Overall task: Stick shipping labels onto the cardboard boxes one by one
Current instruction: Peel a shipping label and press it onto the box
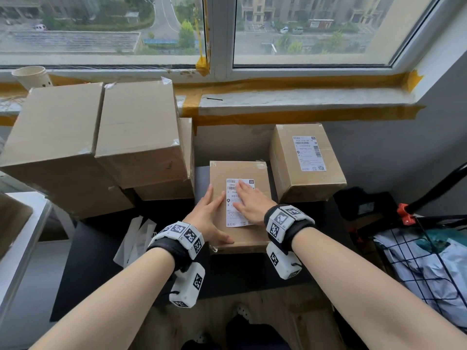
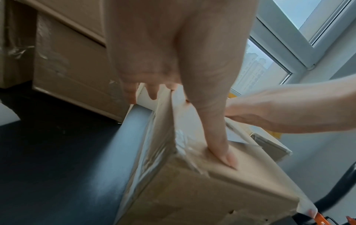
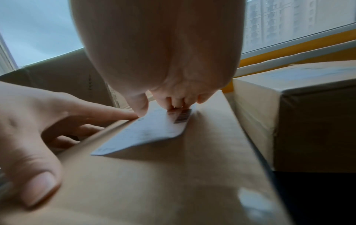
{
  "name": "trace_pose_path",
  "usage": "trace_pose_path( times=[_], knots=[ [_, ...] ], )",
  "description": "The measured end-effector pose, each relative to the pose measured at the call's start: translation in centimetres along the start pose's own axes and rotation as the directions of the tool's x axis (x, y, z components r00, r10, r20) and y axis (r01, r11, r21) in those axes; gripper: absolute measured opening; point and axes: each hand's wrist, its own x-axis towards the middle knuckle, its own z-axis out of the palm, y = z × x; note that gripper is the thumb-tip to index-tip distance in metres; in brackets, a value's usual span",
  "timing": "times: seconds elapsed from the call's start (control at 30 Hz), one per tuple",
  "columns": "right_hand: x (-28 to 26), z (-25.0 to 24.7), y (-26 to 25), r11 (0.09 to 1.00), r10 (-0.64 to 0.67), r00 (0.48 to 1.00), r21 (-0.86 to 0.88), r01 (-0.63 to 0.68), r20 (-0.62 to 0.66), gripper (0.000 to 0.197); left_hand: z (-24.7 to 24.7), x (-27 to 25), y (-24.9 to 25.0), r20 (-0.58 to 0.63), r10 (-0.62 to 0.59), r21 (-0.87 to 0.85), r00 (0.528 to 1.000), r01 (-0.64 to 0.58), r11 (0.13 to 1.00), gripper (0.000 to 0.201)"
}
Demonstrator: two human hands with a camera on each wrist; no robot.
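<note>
A small cardboard box (image 1: 252,238) lies on the black table in front of me, with a white shipping label (image 1: 233,217) on its top face. My right hand (image 1: 249,200) lies flat on the label, fingers straight and pressing it down; the right wrist view shows the fingertips (image 3: 173,100) on the label (image 3: 146,134) by its barcode. My left hand (image 1: 209,215) steadies the box at its left edge. Its thumb (image 2: 221,144) lies flat on the top of the box (image 2: 192,190) and its fingers run straight along the left side.
A second box (image 1: 305,183) with a label on top stands at the right rear. Two large unlabelled boxes (image 1: 101,137) are stacked on the left. White backing strips (image 1: 136,238) lie on the table (image 1: 101,261). A wire basket (image 1: 429,261) and an orange clamp (image 1: 404,213) are at the right.
</note>
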Motion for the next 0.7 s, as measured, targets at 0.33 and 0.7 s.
trace_pose_path(
  times=[0.33,0.7],
  knots=[
    [-1.8,2.0,-0.7,0.999,0.040,0.999,0.017,-0.040,-0.036,0.067,0.5,-0.3,0.1,-0.045,-0.037,0.059,0.998,0.040,0.997,0.131],
    [-4.9,4.3,-0.9,0.999,0.009,0.994,0.039,-0.005,-0.109,0.062,1.1,-1.5,-0.2,-0.054,-0.016,0.133,0.998,0.023,0.991,0.121]
  ],
)
